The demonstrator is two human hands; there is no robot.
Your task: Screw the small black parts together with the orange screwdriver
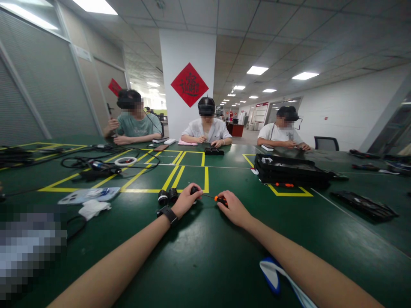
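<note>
A small black rounded part (194, 190) is held in my left hand (186, 200), its fingers closed around the side; a dark watch is on that wrist. My right hand (235, 208) grips a screwdriver (221, 199) by its orange-and-black handle. The thin shaft points left to the black part; whether the tip touches it I cannot make out. Beside my left hand stand two black cylindrical parts (167, 196) with pale bands, and another dark piece lies partly hidden behind the watch.
Black trays (289, 169) are stacked at the right, with an orange-handled tool (284, 185) before them. A dark flat part (364, 205) lies farther right. At left are cables (77, 162), a phone-shaped pale blue case (90, 195) and a crumpled tissue (94, 209). Three people sit across the table.
</note>
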